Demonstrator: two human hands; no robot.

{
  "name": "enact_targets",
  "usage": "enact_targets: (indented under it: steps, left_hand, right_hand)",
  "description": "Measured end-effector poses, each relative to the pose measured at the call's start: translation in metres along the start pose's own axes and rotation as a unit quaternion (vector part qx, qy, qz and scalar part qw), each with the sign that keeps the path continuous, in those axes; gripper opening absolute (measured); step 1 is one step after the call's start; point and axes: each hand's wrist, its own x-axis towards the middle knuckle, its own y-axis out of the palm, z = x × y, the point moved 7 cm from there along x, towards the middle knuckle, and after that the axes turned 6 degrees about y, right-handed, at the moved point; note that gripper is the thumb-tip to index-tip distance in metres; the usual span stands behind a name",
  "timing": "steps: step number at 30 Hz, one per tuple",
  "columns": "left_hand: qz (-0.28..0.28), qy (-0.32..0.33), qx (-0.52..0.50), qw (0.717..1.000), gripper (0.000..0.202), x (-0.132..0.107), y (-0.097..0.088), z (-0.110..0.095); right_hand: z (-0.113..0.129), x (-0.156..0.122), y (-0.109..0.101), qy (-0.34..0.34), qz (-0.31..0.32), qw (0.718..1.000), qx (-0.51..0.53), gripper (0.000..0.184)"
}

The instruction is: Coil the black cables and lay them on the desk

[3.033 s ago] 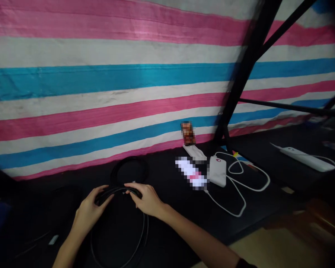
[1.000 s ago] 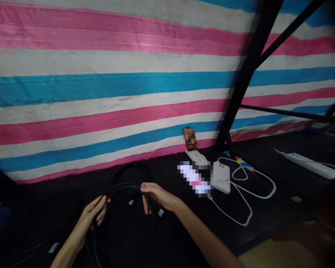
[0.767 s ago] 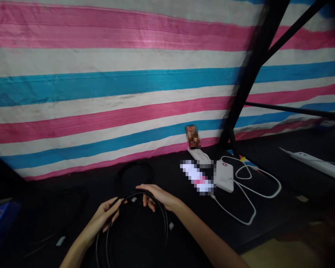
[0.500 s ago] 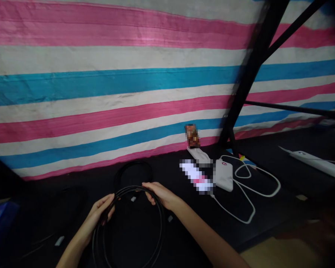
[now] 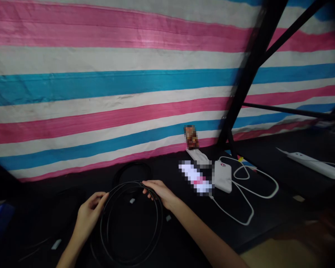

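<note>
A black cable (image 5: 128,223) is wound into a round coil of several loops, held a little above the dark table (image 5: 268,230). My left hand (image 5: 88,214) is closed on the coil's left side. On the coil's upper right edge my right hand (image 5: 159,191) pinches the loops with its fingers bent over them. Two small light connector ends (image 5: 132,201) show inside and beside the coil.
A second black coil (image 5: 132,172) lies behind, near the striped pink, blue and white tarp (image 5: 100,85). To the right lie a white power bank (image 5: 222,175) with a looping white cable (image 5: 248,193), a white power strip (image 5: 312,164) and black metal frame bars (image 5: 248,70).
Both hands have kept hold of the black coil while its loops shifted and rounded out. My left hand slid a little outward to the left. The view has drifted slightly.
</note>
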Motion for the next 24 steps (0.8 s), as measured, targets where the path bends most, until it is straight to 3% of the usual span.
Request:
enact_targets:
  steps: [6, 9, 12, 14, 16, 21, 24]
  left_hand:
    - [-0.062, 0.080, 0.192, 0.976, 0.034, -0.009, -0.011, -0.010]
    - [-0.179, 0.121, 0.233, 0.948, 0.031, -0.017, -0.029, -0.022]
    - [-0.319, 0.138, 0.204, 0.915, 0.032, -0.029, -0.052, -0.028]
    - [-0.381, 0.126, 0.173, 0.900, 0.032, -0.034, -0.062, -0.026]
    - [-0.409, 0.126, 0.133, 0.894, 0.030, -0.037, -0.066, -0.026]
    - [-0.409, 0.164, -0.019, 0.897, 0.015, -0.036, -0.060, -0.036]
    - [-0.457, 0.167, -0.100, 0.868, 0.011, -0.036, -0.073, -0.035]
  right_hand:
    - [0.008, 0.003, 0.001, -0.105, -0.016, 0.991, -0.080, 0.024]
    - [0.011, 0.003, 0.001, -0.134, -0.027, 0.986, -0.092, 0.023]
    - [0.016, 0.002, -0.003, -0.162, -0.047, 0.981, -0.093, 0.024]
    - [0.019, 0.001, -0.007, -0.186, -0.071, 0.975, -0.101, 0.024]
    - [0.021, 0.000, -0.009, -0.208, -0.087, 0.968, -0.111, 0.024]
    - [0.027, -0.004, -0.006, -0.250, -0.079, 0.961, -0.084, 0.027]
    - [0.041, -0.013, -0.014, -0.306, -0.102, 0.946, -0.042, 0.028]
